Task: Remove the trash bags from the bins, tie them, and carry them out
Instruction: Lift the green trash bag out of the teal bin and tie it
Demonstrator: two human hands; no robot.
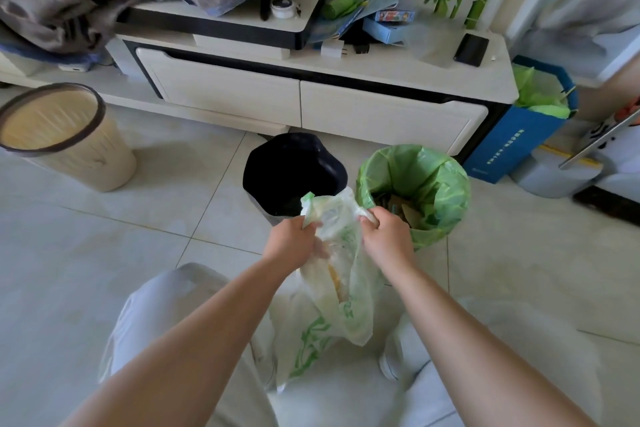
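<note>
A translucent white trash bag (341,291) with green print hangs between my knees, with something yellowish inside. My left hand (294,239) grips its left top edge and my right hand (388,236) grips its right top edge, holding the mouth apart. Just beyond my hands stand a bin with a black bag (294,166) and a bin lined with a green bag (415,184) that holds some trash. A beige woven bin (62,135) with no liner stands at the left.
A white TV cabinet (311,94) with drawers runs along the back, with boxes and a phone (471,49) on top. A blue box with a green bag (530,121) sits at its right end. Grey cloth hangs at the top left. Tiled floor surrounds the bins.
</note>
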